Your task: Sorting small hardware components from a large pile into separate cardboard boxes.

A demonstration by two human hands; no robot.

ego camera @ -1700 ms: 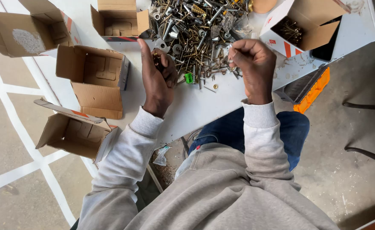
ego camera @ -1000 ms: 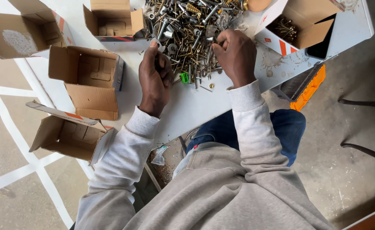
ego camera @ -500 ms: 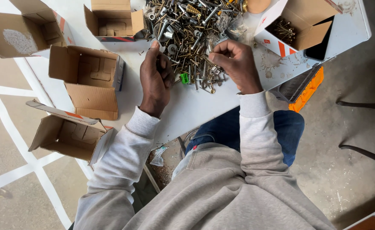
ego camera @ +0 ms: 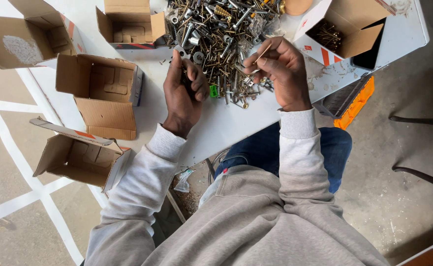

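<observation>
Brass screw [ego camera: 262,52], long and thin, in right hand [ego camera: 280,74] fingertip grip.

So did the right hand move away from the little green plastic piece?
Yes. The right hand has lifted off the screw pile, up and rightward from the small green plastic piece, pinching a thin brass screw.

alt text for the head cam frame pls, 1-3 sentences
A seated person's right hand pinches a thin brass screw above a pile of mixed screws on a white table, while the left hand grips small hardware. Open cardboard boxes surround the pile.
</observation>
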